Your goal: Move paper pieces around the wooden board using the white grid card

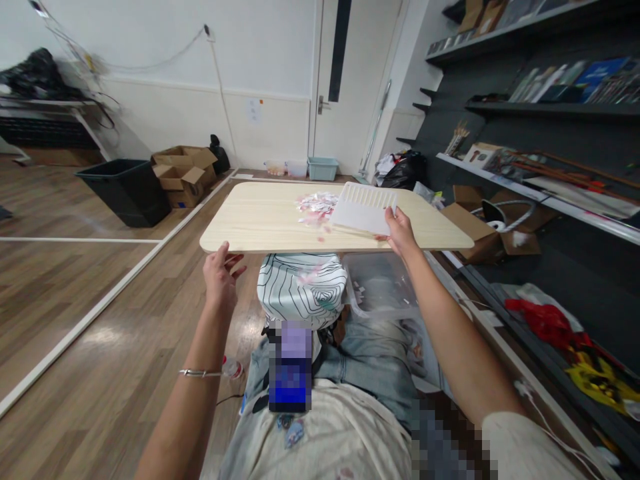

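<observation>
White slotted plastic tray (355,217), right hand (401,231) clamped on edge; pale round-cornered wooden tabletop (255,217), left hand (221,276) loose-fingered, near-left corner.

My left hand (220,279): bare tabletop (255,215) left of centre passable; mid-frame, scrap pile (318,205) and white tray (363,215) obstruct me.

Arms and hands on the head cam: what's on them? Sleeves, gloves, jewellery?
Left hand: no glove; a thin, silvery bracelet circles that arm, no sleeve in view. Right hand: no glove and no bracelet visible; a loose, plain cream sleeve covers the upper arm and leaves the forearm uncovered. No cables or markings visible on either arm.
</observation>
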A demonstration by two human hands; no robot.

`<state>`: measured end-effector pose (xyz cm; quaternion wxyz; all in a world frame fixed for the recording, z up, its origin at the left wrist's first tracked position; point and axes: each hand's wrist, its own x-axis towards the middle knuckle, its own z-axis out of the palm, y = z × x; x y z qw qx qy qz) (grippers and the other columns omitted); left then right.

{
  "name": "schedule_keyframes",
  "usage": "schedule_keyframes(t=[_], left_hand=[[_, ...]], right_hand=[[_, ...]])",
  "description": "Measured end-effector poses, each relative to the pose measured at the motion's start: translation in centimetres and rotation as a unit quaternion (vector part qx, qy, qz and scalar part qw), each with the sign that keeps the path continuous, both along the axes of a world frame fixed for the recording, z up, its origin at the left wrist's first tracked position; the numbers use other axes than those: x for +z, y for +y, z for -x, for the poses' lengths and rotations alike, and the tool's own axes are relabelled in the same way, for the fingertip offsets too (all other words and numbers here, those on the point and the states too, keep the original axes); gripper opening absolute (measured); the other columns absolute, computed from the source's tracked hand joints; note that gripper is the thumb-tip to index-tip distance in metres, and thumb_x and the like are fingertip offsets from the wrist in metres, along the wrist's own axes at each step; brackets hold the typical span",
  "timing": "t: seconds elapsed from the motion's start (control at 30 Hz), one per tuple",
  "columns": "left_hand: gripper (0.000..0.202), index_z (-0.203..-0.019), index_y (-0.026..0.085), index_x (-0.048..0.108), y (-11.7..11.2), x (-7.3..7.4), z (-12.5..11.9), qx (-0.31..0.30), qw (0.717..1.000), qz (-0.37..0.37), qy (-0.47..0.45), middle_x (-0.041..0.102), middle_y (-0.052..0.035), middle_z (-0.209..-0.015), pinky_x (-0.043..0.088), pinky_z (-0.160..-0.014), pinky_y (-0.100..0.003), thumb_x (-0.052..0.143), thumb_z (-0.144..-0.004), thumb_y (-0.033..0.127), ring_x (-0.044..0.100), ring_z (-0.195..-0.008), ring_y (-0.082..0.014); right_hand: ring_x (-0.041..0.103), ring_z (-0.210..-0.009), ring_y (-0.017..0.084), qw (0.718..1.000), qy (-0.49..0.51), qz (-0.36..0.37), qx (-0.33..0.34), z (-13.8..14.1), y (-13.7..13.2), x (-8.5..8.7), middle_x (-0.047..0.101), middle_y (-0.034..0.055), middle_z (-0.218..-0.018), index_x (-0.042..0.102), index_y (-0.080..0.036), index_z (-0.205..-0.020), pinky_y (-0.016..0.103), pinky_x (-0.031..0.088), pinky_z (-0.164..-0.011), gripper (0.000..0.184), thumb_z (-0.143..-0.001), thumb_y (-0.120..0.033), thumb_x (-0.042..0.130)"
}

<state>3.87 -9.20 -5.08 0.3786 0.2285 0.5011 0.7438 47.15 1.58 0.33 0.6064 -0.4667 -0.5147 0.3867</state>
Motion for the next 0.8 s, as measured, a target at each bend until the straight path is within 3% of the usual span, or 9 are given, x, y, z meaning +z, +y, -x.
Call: schedule_keyframes(t=[0.2, 0.3, 0.5, 0.6, 0.8], left_hand=[[0.05, -0.085, 0.026, 0.053, 0.7, -0.3, 0.9, 0.03, 0.999, 0.023, -0.03, 0.063, 0.0055, -0.074, 0.045, -0.056, -0.022, 0.087, -0.067, 0.056, 0.069, -0.068, -0.0145], [0.048, -0.085, 0.025, 0.057, 0.8, -0.5, 1.6, -0.01, 0.998, 0.045, -0.04, 0.058, 0.0071, -0.068, 0.044, -0.053, -0.023, 0.086, -0.067, 0.06, 0.064, -0.059, -0.0133], [0.051, -0.086, 0.027, 0.058, 2.3, -0.2, 1.9, -0.124, 0.988, 0.084, -0.028, 0.055, 0.0066, -0.06, 0.046, -0.052, -0.025, 0.085, -0.071, 0.067, 0.059, -0.053, -0.0153], [0.05, -0.078, 0.027, 0.053, 3.0, -0.3, 1.7, -0.138, 0.984, 0.1, -0.044, 0.055, 0.0038, -0.059, 0.046, -0.052, -0.026, 0.082, -0.074, 0.067, 0.055, -0.052, -0.0148], [0.056, -0.075, 0.026, 0.055, 3.4, -1.4, 1.7, -0.156, 0.986, 0.051, -0.031, 0.049, 0.0041, -0.057, 0.037, -0.048, -0.025, 0.082, -0.075, 0.074, 0.045, -0.049, -0.013]], right_hand=[[0.069, -0.066, 0.017, 0.998, -0.015, -0.004, 0.064, 0.3, -0.5, 0.2, 0.074, -0.001, -0.087, 0.068, -0.025, -0.109, 0.024, 0.057, -0.041, 0.077, -0.068, -0.083, 0.097], [0.065, -0.061, 0.013, 0.996, -0.025, -0.01, 0.087, 0.3, -0.8, 0.4, 0.07, -0.0034, -0.081, 0.067, -0.024, -0.102, 0.023, 0.056, -0.04, 0.081, -0.061, -0.086, 0.098], [0.067, -0.063, 0.014, 0.994, -0.04, -0.015, 0.098, 0.2, -1.2, 0.6, 0.069, -0.0024, -0.081, 0.069, -0.023, -0.102, 0.021, 0.055, -0.04, 0.081, -0.064, -0.088, 0.097], [0.067, -0.063, 0.014, 0.994, -0.046, -0.002, 0.098, 0.1, -1.2, 0.7, 0.069, -0.0018, -0.08, 0.069, -0.022, -0.1, 0.021, 0.054, -0.04, 0.078, -0.065, -0.086, 0.097], [0.07, -0.071, 0.015, 0.996, -0.028, 0.019, 0.086, 0.2, -1.3, 0.9, 0.074, -0.0012, -0.089, 0.069, -0.025, -0.101, 0.02, 0.056, -0.043, 0.074, -0.066, -0.083, 0.099]])
